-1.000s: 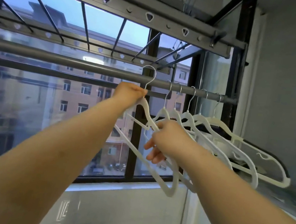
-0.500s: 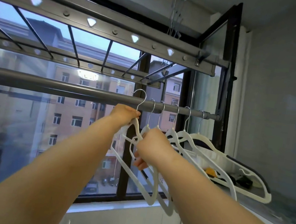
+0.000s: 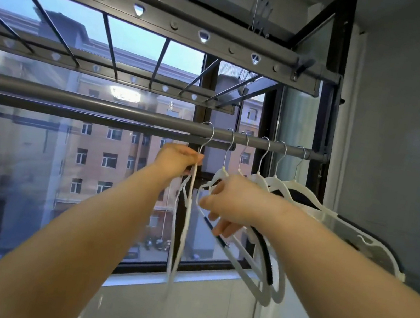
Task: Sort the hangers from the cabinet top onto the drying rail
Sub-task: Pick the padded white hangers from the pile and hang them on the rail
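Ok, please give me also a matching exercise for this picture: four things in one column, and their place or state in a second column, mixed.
Column 1
1. left hand
2. right hand
3. drying rail
4. perforated bar

Column 2
a. carries six hanger hooks
b. grips the second hanger from the left
c. runs above the others, with triangular holes
d. pinches the neck of the leftmost hanger

Pairs: 1-d, 2-b, 3-a, 4-c.
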{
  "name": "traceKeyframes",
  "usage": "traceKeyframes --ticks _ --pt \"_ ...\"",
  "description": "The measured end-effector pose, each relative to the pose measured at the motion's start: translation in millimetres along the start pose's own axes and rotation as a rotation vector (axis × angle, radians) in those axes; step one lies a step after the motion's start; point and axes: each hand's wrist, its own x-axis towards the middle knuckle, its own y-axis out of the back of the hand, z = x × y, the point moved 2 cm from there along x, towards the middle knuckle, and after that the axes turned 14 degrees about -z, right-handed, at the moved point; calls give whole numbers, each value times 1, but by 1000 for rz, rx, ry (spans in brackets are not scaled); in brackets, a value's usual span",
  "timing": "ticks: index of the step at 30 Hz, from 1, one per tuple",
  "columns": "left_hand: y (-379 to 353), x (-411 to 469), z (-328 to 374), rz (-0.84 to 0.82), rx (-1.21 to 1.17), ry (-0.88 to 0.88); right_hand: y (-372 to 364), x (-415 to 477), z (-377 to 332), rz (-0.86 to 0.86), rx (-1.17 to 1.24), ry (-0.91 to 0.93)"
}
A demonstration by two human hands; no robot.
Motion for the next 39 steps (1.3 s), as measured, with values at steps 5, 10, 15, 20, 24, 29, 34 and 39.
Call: traceKeyframes --ticks 5,10,15,20,24,29,34,39 --pt "-8 -3 -3 90 -32 -7 -32 5 1 -110 64 4" --pt "-16 -2 -7 131 -8 -9 -41 9 0 -70 201 -32" --pt "-18 -3 -9 149 16 -12 -51 0 3 -69 303 70" --pt "-11 -4 -9 167 58 -25 -47 3 12 -44 312 94" --pt "-5 -6 -9 185 96 -39 -45 2 20 2 373 133" --pt "-8 -8 -11 256 82 -39 -46 -2 28 51 389 155" --pt "-13 -12 -13 235 50 -31 -43 -1 32 180 234 73" --pt "-21 -17 -17 213 29 -20 -45 15 26 191 94 -59"
